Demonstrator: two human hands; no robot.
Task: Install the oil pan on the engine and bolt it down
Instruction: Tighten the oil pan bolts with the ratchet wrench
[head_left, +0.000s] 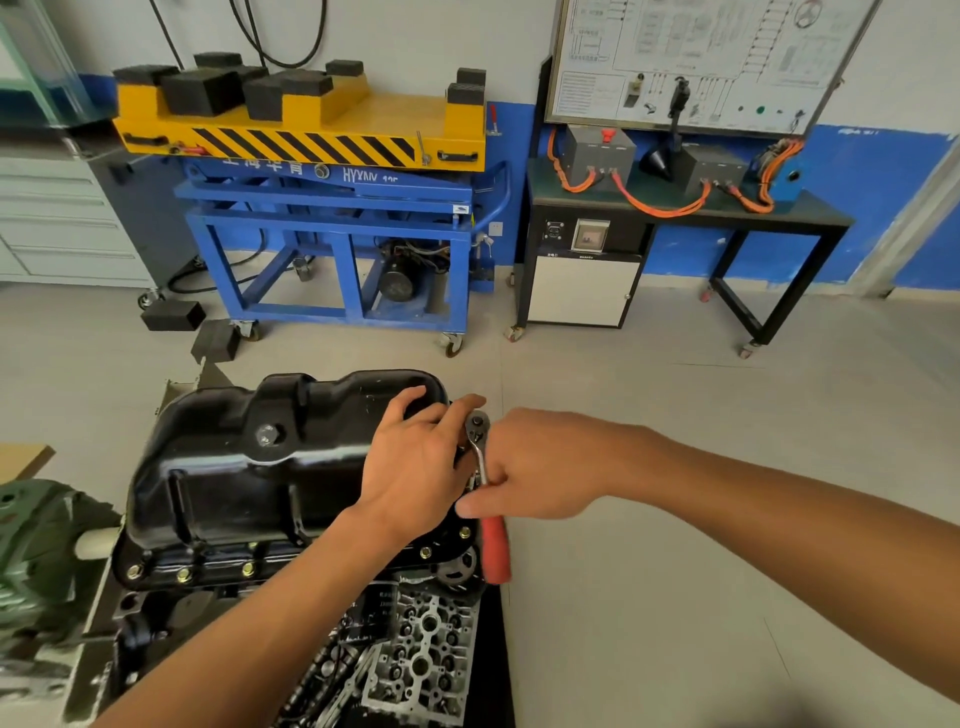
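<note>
Left hand (415, 460) on oil pan (234, 478); right hand (540, 467) grips ratchet (493, 551) (red handle).

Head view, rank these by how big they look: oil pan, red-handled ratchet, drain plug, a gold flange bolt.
1. oil pan
2. ratchet, partly covered by the right hand
3. drain plug
4. flange bolt, smallest though nearer the camera

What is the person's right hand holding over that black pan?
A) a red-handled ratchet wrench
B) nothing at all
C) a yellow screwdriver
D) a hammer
A: the right hand grips a red-handled ratchet wrench, whose head sits at the edge of the oil pan.
</note>
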